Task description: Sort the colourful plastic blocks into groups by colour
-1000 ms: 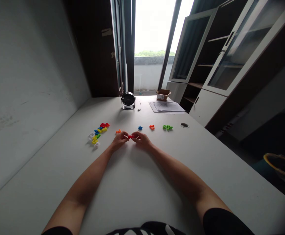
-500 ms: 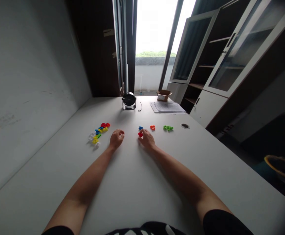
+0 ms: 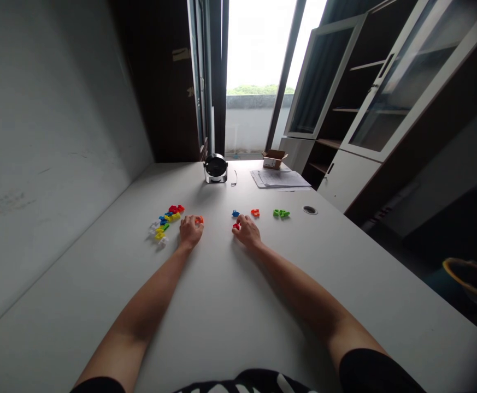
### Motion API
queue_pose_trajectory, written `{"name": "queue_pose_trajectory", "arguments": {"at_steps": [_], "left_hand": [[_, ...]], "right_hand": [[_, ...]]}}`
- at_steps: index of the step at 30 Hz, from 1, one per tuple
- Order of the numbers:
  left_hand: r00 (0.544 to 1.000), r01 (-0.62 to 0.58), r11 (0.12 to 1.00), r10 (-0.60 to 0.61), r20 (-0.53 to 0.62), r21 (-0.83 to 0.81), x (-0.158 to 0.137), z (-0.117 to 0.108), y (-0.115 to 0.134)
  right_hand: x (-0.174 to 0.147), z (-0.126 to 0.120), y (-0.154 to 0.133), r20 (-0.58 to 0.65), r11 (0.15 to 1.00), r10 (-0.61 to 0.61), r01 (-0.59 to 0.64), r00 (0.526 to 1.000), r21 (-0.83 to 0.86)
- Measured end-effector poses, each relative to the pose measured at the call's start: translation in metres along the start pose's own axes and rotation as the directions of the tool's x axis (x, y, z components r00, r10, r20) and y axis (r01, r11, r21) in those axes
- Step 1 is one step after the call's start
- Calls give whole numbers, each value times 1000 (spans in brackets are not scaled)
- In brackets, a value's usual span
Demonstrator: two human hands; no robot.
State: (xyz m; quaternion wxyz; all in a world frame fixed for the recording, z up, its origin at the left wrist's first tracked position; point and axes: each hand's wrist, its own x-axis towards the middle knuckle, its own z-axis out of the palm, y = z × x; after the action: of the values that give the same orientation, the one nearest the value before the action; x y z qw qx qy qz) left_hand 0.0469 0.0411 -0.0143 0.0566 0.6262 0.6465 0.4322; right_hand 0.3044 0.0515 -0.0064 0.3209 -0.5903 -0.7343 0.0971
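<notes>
On the white surface [image 3: 205, 305], in the head view, my right hand [image 3: 248, 232] holds a red piece [image 3: 235, 226] in a pinch grip, just nearer me than the blue piece [image 3: 235, 213]. My left hand [image 3: 190, 231] is at an orange piece [image 3: 199, 220], right of the multicolored cluster [image 3: 163, 220]; I cannot tell whether it grips.

- A round black device [image 3: 216, 165] is standing near the far edge of your counter [image 3: 213, 305].
- Just right of it, a thin cord [image 3: 235, 176] is lying.
- Papers [image 3: 283, 179] are lying before an open cardboard box [image 3: 271, 162].
- A glass-doored cabinet [image 3: 351, 174] is standing at your right.
- Ahead, a window [image 3: 258, 49] is facing you.
</notes>
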Motion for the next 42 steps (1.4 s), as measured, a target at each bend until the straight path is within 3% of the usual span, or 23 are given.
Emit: {"name": "queue_pose_trajectory", "arguments": {"at_steps": [7,16,23,42], "left_hand": [[1000,5,999,-5,3,38,-1,1,-4],[994,28,957,-58,94,288,-3,-3,6],[989,-11,961,-31,146,278,-4,0,1],[989,-52,952,6,151,301,-6,-3,6]], "right_hand": [[-1,0,-3,9,1000,12,-12,1000,-18],[-2,-6,-8,70,991,48,-39,996,-126],[-2,-4,-7,51,993,50,-45,997,-106],[-2,-1,-4,23,995,23,-20,999,-102]]}}
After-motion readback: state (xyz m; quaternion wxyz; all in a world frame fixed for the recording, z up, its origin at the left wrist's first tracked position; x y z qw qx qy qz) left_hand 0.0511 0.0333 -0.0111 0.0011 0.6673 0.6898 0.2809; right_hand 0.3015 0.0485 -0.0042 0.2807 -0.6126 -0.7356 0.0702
